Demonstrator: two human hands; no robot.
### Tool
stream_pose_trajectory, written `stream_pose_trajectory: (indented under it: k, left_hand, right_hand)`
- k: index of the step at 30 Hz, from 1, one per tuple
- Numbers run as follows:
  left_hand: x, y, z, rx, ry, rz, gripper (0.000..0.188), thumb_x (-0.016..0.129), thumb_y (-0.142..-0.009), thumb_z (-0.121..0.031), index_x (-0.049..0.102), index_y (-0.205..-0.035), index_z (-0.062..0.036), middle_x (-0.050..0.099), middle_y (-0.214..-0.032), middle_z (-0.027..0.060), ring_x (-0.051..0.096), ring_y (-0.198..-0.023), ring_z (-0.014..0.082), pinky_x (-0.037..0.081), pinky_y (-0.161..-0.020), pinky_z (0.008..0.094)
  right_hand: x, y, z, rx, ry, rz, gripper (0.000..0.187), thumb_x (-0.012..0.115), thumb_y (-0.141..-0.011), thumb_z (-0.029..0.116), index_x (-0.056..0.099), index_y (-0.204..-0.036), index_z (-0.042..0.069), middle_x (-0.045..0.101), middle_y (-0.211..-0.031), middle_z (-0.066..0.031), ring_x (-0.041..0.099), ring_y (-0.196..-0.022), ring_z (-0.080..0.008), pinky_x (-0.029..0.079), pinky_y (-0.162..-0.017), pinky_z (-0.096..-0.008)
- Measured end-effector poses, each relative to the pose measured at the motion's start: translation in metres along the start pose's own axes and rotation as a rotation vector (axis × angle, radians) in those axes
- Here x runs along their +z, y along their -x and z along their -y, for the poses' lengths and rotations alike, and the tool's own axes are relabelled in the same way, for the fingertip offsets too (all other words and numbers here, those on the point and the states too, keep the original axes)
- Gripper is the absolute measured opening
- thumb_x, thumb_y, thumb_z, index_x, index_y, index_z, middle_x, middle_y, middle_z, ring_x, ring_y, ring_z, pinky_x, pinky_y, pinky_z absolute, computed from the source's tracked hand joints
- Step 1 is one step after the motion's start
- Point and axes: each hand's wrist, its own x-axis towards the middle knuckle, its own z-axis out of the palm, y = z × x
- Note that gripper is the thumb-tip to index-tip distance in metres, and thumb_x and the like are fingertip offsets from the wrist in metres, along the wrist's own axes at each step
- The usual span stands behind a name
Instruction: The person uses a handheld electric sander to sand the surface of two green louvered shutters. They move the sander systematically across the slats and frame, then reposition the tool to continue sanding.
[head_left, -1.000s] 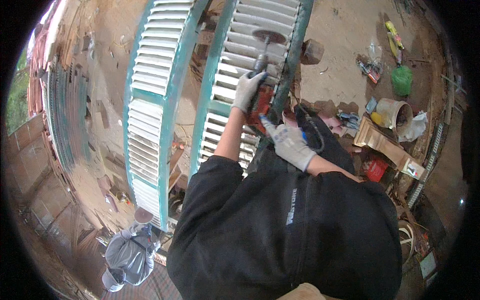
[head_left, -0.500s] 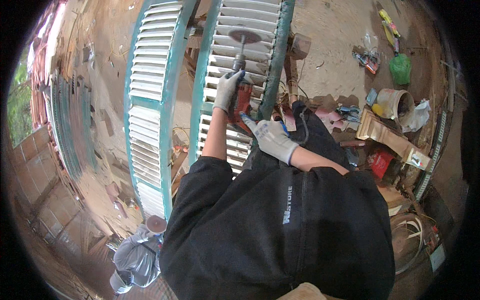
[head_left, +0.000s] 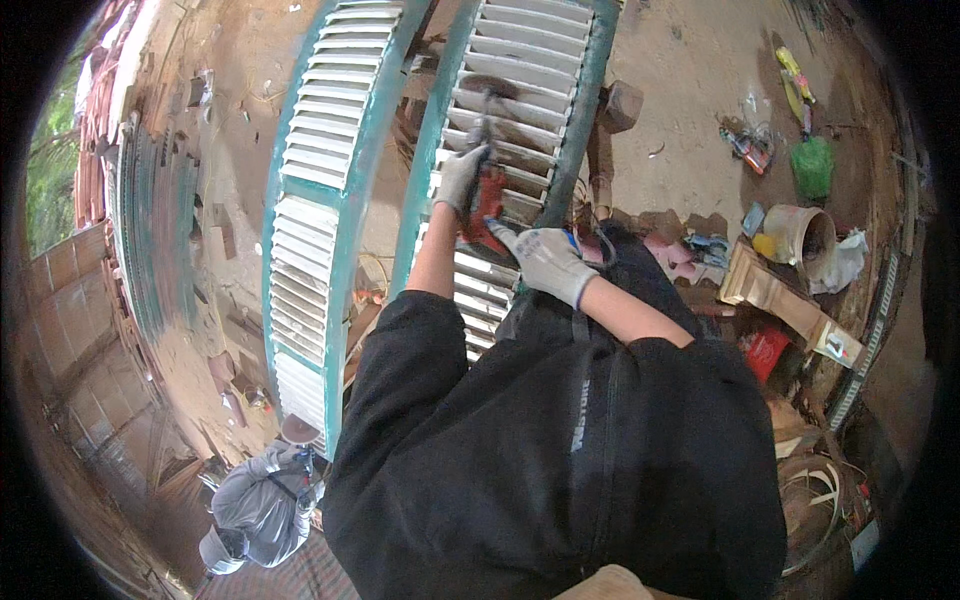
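Note:
Both my hands wear pale work gloves and hold a red power drill (head_left: 488, 195) with a round sanding disc (head_left: 489, 88) on its front end. My left hand (head_left: 461, 178) is wrapped round the drill's front part, behind the chuck. At the rear, my right hand (head_left: 550, 262) closes on the handle; its fingers are partly hidden. Beneath the drill lies a louvred shutter (head_left: 437, 130) with a teal frame and white, worn slats. The disc is over the upper slats, toward their left side; whether it touches them I cannot tell.
A second shutter (head_left: 305, 191) lies parallel on the left. At lower left a person in grey (head_left: 262, 505) holds another disc tool (head_left: 298, 430). Teal boards (head_left: 155, 230) are stacked far left. On the right are a tipped bucket (head_left: 800, 232), a green bag (head_left: 811, 168) and a wooden piece (head_left: 775, 295).
The view has shifted, so the shutters appear farther right. Against the slats, the drill and disc have moved from the middle toward the left side. Both hands keep their hold.

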Motion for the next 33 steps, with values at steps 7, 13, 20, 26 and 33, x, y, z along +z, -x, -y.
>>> stream_pose_trajectory:
  k: [7, 13, 20, 26, 33]
  left_hand:
    - [-0.009, 0.016, -0.013, 0.131, 0.077, 0.142, 0.032, 0.066, -0.085, -0.031, 0.067, -0.092, -0.0004, 0.063, -0.081, 0.0008, 0.055, -0.068, 0.0094, 0.044, -0.064, 0.0256]
    - [0.003, 0.03, 0.028, 0.025, 0.028, 0.137, 0.036, 0.066, -0.085, -0.035, 0.066, -0.091, 0.0003, 0.062, -0.079, 0.0007, 0.051, -0.069, 0.0077, 0.042, -0.061, 0.0245]
    - [-0.035, -0.004, 0.065, 0.105, -0.034, 0.105, 0.05, 0.063, -0.083, -0.043, 0.067, -0.1, 0.0041, 0.069, -0.09, 0.0131, 0.063, -0.08, 0.0177, 0.047, -0.072, 0.0313]
    - [-0.029, -0.001, 0.056, 0.102, -0.22, 0.249, 0.044, 0.059, -0.088, -0.039, 0.068, -0.104, 0.0009, 0.068, -0.09, 0.0079, 0.059, -0.082, 0.0132, 0.046, -0.078, 0.0287]
    - [-0.046, -0.002, 0.051, 0.184, -0.193, 0.083, 0.037, 0.059, -0.089, -0.032, 0.066, -0.101, 0.0027, 0.066, -0.076, 0.0094, 0.061, -0.072, 0.0179, 0.048, -0.07, 0.0318]
  right_hand:
    - [-0.013, 0.012, 0.038, 0.077, -0.06, -0.009, 0.072, 0.053, -0.08, 0.012, 0.027, -0.146, 0.005, 0.067, -0.08, -0.0133, 0.067, -0.066, -0.0261, 0.051, -0.054, -0.0383]
    - [-0.019, 0.042, 0.042, 0.013, -0.037, 0.074, 0.073, 0.052, -0.079, 0.009, 0.025, -0.146, -0.001, 0.067, -0.078, -0.0144, 0.067, -0.064, -0.0281, 0.05, -0.051, -0.0405]
    - [0.022, -0.014, 0.063, -0.049, 0.059, 0.068, 0.078, 0.054, -0.076, 0.01, 0.022, -0.146, -0.001, 0.067, -0.078, -0.0135, 0.067, -0.066, -0.0283, 0.052, -0.057, -0.0398]
    - [0.017, -0.008, 0.074, 0.033, -0.085, 0.258, 0.072, 0.052, -0.078, 0.01, 0.024, -0.143, -0.007, 0.067, -0.079, -0.0151, 0.067, -0.066, -0.0278, 0.051, -0.053, -0.0396]
    - [0.016, -0.02, 0.075, -0.085, -0.135, 0.057, 0.082, 0.055, -0.075, 0.011, 0.017, -0.146, -0.004, 0.067, -0.077, -0.0182, 0.067, -0.066, -0.0305, 0.051, -0.056, -0.0419]
